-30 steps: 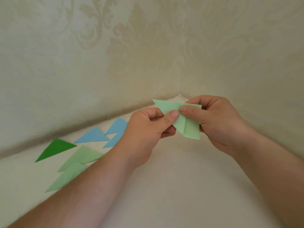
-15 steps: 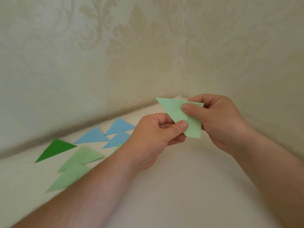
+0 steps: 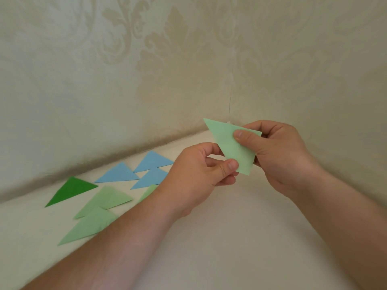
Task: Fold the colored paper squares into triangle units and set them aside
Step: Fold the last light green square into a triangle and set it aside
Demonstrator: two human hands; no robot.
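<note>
A light green folded paper [image 3: 227, 143] is held up in the air near the corner of the walls. My right hand [image 3: 278, 155] pinches its upper right part, thumb on the front. My left hand [image 3: 201, 176] pinches its lower tip between thumb and fingers. Folded triangles lie flat on the surface at the left: one dark green triangle [image 3: 70, 190], three blue triangles [image 3: 117, 173], and light green triangles [image 3: 104, 200], one of them partly hidden behind my left forearm.
The cream surface [image 3: 240, 237] meets two patterned wallpapered walls [image 3: 146, 70] in a corner just behind the hands. The set of triangles fills the left side near the back wall.
My left hand slid down along the paper's fold from its middle to the lower tip. The paper rose slightly and turned more upright. The triangles on the surface have not moved.
</note>
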